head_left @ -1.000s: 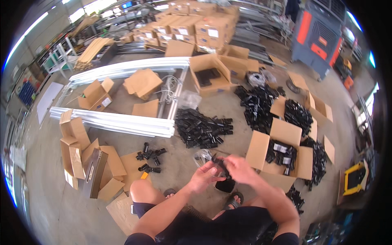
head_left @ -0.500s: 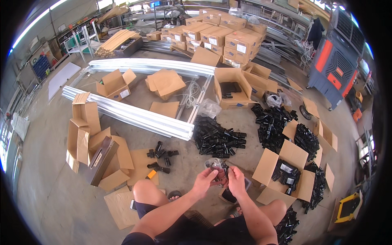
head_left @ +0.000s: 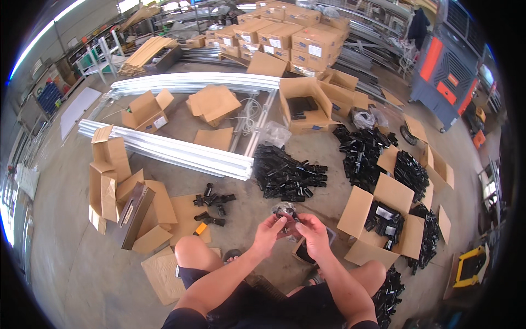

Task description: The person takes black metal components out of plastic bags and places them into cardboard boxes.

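Both of my hands meet in front of me above the floor, between my bent knees. My left hand (head_left: 267, 236) is closed, its thumb and fingers pinching a small black part (head_left: 289, 220) whose kind is too small to tell. My right hand (head_left: 314, 236) is closed at the other side of the same part. Just beyond the fingertips lies a clear plastic bag (head_left: 283, 208). An open box (head_left: 302, 251) stands below my right hand, partly hidden by it. Farther ahead is a heap of black fittings (head_left: 287, 174).
An open carton (head_left: 357, 209) with black parts stands at right, beside more black heaps (head_left: 361, 156). Several black fittings (head_left: 210, 198) and a yellow-orange tool (head_left: 201, 228) lie at left near flattened cardboard. Silver metal profiles (head_left: 181, 153) stretch ahead; a large grey-orange machine (head_left: 446, 77) stands far right.
My hands have come closer together around the small black part, and my right hand has turned, its thumb now over the part. The whole view has shifted slightly.
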Motion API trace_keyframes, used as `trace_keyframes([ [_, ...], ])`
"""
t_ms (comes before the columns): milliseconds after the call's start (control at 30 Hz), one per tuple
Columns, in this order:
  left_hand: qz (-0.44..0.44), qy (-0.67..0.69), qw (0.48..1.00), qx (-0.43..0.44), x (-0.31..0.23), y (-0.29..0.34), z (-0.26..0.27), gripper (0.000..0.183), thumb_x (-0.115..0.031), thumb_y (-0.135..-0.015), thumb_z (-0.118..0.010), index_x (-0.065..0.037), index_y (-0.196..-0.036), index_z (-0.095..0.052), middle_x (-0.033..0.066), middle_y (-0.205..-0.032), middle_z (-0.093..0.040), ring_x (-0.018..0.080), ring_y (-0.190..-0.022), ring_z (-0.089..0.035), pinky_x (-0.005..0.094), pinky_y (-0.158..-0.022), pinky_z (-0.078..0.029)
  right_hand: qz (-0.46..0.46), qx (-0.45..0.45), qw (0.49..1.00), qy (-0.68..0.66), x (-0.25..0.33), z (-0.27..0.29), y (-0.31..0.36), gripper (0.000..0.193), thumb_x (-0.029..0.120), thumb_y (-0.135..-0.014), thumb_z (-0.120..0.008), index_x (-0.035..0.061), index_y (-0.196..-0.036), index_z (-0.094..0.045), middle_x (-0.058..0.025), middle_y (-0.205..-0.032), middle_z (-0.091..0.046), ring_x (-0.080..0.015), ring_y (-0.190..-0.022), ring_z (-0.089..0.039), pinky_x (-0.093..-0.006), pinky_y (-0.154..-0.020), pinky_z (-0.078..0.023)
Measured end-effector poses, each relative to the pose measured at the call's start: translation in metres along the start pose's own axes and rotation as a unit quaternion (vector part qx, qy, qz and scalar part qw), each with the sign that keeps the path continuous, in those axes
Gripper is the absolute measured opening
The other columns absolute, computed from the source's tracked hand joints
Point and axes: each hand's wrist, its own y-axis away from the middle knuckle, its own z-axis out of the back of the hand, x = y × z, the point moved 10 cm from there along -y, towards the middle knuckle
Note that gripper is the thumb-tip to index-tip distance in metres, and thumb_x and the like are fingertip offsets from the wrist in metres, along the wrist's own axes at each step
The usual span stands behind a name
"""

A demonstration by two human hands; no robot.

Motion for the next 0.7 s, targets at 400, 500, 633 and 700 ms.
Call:
trace_keyframes([
  [400,-0.019,-0.077,0.997,0.026,-0.006,-0.002,-0.002,0.031,-0.009,-0.103,-0.061,0.001,-0.132,-0.061,0.0062,-0.121,-0.068,0.0164,-0.11,-0.066,0.0357,-0.097,-0.058,0.038,-0.027,0.961,0.272,0.012,-0.008,-0.001,0.034,0.001,-0.092,-0.074,-0.0004,-0.123,-0.063,-0.0054,-0.111,-0.071,-0.0105,-0.099,-0.067,-0.0272,-0.086,-0.056],
  [500,-0.022,-0.041,0.998,0.041,-0.006,-0.002,0.0,0.028,-0.008,-0.103,-0.06,0.002,-0.129,-0.062,0.0121,-0.121,-0.07,0.0237,-0.111,-0.069,0.0429,-0.1,-0.057,0.093,-0.036,0.964,0.246,0.021,-0.013,0.006,0.034,0.002,-0.089,-0.077,0.0005,-0.121,-0.065,-0.0048,-0.11,-0.072,-0.0092,-0.091,-0.066,-0.0255,-0.08,-0.053],
  [633,-0.018,-0.039,0.997,0.066,-0.01,0.004,-0.01,0.029,-0.007,-0.103,-0.06,0.001,-0.131,-0.062,0.0113,-0.123,-0.07,0.0236,-0.113,-0.069,0.0433,-0.101,-0.056,0.116,-0.033,0.966,0.23,0.023,-0.011,0.011,0.033,0.001,-0.088,-0.078,0.0007,-0.118,-0.065,-0.0056,-0.116,-0.073,-0.0086,-0.086,-0.063,-0.0259,-0.08,-0.053],
  [700,-0.013,-0.03,0.997,0.076,-0.015,0.005,-0.017,0.03,-0.007,-0.103,-0.06,0.0,-0.132,-0.062,0.0109,-0.123,-0.07,0.0233,-0.114,-0.069,0.043,-0.102,-0.056,0.141,-0.04,0.958,0.246,0.027,-0.012,0.013,0.033,-0.001,-0.087,-0.078,0.0009,-0.118,-0.065,-0.0056,-0.12,-0.072,-0.0082,-0.089,-0.062,-0.0255,-0.081,-0.053],
])
